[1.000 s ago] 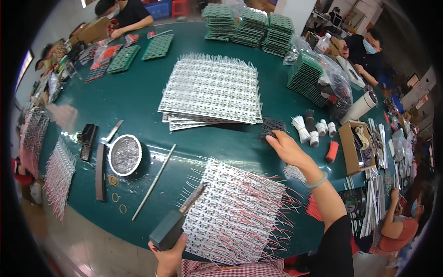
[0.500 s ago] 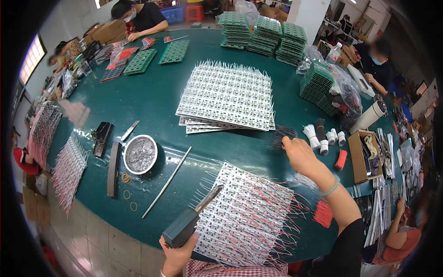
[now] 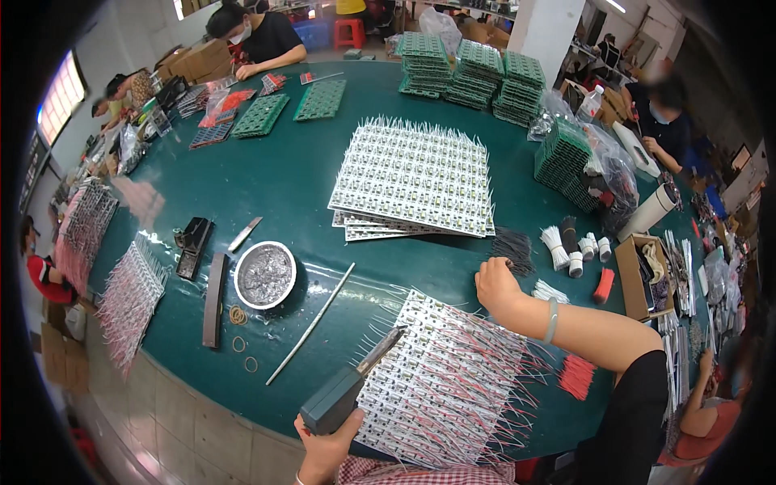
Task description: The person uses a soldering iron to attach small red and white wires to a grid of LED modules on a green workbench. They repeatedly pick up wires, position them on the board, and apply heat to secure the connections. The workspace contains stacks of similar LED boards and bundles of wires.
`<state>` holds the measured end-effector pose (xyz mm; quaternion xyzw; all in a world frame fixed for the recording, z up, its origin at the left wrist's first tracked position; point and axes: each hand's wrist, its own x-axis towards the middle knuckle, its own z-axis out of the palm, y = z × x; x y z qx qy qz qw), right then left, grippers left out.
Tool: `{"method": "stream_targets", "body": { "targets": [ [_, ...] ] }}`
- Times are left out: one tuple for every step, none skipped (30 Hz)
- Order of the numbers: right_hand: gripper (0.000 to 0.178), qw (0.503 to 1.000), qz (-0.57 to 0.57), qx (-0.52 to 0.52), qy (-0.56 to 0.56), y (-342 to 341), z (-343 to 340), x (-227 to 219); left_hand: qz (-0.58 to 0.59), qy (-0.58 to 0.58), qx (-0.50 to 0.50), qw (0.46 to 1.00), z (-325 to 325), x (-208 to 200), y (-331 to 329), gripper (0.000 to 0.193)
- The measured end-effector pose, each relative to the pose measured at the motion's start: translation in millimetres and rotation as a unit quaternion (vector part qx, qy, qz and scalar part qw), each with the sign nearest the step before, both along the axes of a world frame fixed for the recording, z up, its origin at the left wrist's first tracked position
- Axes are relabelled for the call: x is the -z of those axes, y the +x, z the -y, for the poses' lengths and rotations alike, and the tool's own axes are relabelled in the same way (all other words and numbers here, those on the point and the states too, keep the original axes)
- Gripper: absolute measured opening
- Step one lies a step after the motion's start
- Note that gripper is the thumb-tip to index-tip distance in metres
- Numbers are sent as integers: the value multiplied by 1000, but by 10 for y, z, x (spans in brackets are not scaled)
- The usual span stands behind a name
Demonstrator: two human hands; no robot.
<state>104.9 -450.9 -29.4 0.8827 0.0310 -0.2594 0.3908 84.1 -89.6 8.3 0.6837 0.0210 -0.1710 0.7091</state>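
Observation:
My left hand (image 3: 330,443) grips a soldering gun (image 3: 335,398) with a dark boxy body and a long metal tip. The tip lies over the left part of a white circuit board panel (image 3: 436,364) bristling with red and white wires. My right hand (image 3: 497,287) is closed above the panel's upper right edge, fingers curled together; whatever they pinch is too small to make out. Just beyond it lies a bundle of black wires (image 3: 512,249), with white wires (image 3: 550,289) to its right. Red wires (image 3: 576,377) rest right of the panel.
A bowl of silvery metal (image 3: 267,276) stands left, beside a thin rod (image 3: 311,323) and a brown bar (image 3: 214,301). Stacked white panels (image 3: 411,178) lie ahead, green panel stacks (image 3: 477,77) behind. A cardboard box (image 3: 643,279) is at right. Other people work around the table.
My right hand has drawn back toward me and left from the black wires, fingers still curled. The view has shifted a little; my left hand keeps the soldering gun over the panel.

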Motion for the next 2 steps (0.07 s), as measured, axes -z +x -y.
{"method": "stream_targets", "body": {
  "targets": [
    [28,1000,2,18,13,33,-3,-15,4,-1,-7,1000,-25,14,6,30],
    [29,999,4,37,26,74,4,-41,8,-2,-14,1000,-55,42,11,31]
  ]
}}
